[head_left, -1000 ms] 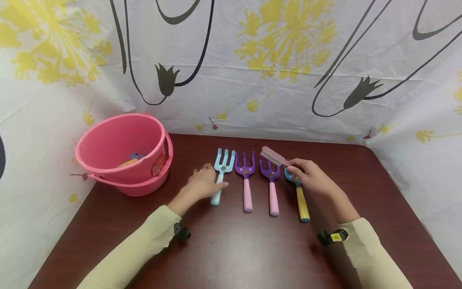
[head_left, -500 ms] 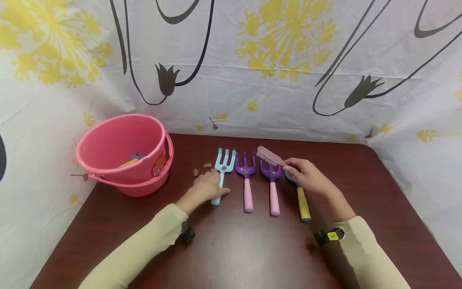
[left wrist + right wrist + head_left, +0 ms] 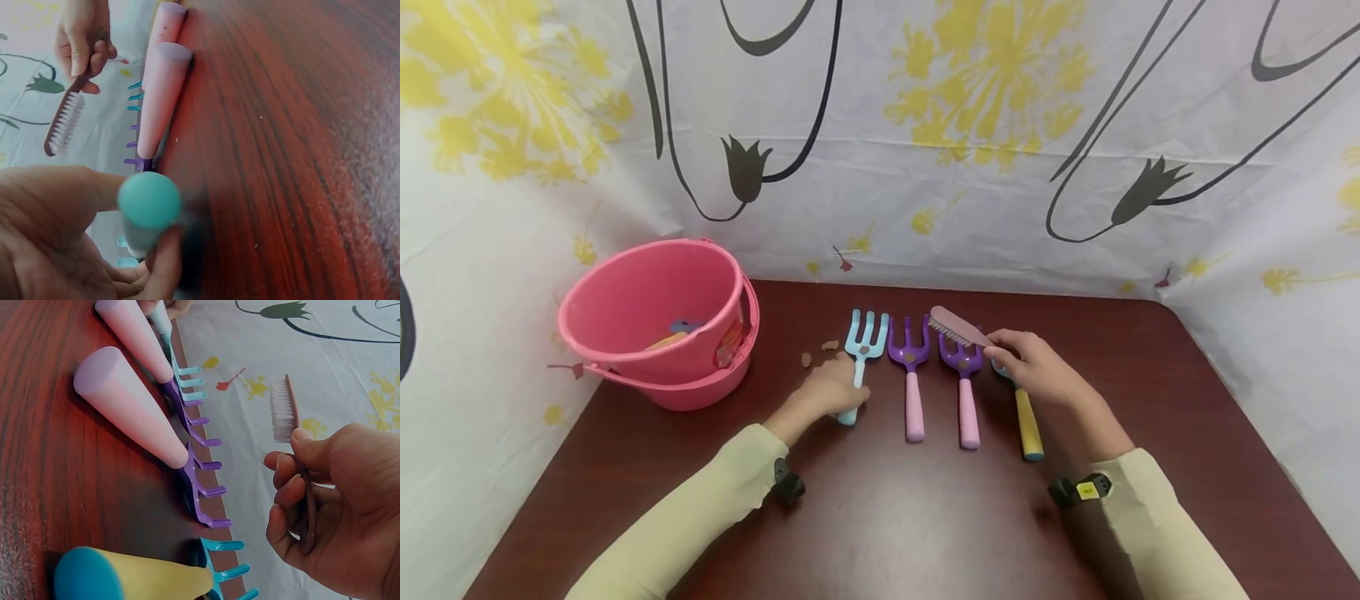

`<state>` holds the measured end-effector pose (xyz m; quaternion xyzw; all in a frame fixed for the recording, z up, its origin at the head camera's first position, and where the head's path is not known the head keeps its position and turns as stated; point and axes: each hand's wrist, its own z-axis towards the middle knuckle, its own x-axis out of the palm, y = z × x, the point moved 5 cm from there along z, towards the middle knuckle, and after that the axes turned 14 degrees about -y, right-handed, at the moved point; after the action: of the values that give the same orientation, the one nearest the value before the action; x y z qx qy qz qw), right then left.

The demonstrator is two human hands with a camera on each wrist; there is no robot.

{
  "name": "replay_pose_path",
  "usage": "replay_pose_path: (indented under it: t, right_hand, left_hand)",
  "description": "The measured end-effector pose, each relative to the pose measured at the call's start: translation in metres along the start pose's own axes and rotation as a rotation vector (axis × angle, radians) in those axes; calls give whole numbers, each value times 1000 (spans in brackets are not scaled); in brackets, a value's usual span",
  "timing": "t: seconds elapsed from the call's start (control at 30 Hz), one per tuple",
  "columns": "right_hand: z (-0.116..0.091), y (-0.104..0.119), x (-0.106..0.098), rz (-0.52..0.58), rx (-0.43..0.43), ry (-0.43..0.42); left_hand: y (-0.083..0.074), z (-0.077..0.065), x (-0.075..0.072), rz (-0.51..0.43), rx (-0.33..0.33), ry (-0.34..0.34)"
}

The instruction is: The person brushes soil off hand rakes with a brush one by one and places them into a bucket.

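My left hand (image 3: 833, 388) grips the handle of a light blue hand fork (image 3: 868, 343) lying on the table. In the left wrist view the handle's rounded end (image 3: 149, 200) shows between thumb and fingers. Two small brown lumps (image 3: 831, 345) lie just beyond that hand, and a brown bit sits on the fork's head. My right hand (image 3: 1039, 367) holds a pink brush (image 3: 955, 325) by its handle, white bristles (image 3: 283, 412) showing in the right wrist view. The brush is raised over a purple fork with a pink handle (image 3: 969, 414); that fork's tines are partly covered.
Another purple fork (image 3: 909, 353) lies between the light blue one and the fork under the brush. Right of them is a blue fork with a yellow handle (image 3: 1028, 425). A pink bucket (image 3: 647, 258) with colourful things inside stands at left. Patterned cloth (image 3: 865, 225) hangs behind the table.
My left hand has drawn back from the brown lumps, uncovering them, and closed round the light blue fork's handle. The brush in my right hand has shifted slightly left.
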<state>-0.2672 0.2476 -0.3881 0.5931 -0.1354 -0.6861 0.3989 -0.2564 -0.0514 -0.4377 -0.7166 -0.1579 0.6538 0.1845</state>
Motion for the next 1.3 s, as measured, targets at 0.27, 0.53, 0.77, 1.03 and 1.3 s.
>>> replay_pose_path:
  t: [0.27, 0.53, 0.77, 1.03, 1.3]
  right_hand:
    - [4, 0, 3, -5, -17, 1]
    - [4, -1, 4, -5, -7, 6]
    - [5, -2, 5, -7, 3, 17]
    - [10, -4, 1, -9, 15, 20]
    - [30, 6, -5, -101, -13, -48]
  left_hand:
    - [-1, -3, -5, -361, -100, 44]
    - [-6, -10, 0, -846, -241, 81]
    - [-11, -10, -3, -965, -204, 74]
    - [-11, -12, -3, -1140, -253, 78]
    - [-17, -16, -7, -1213, -242, 82]
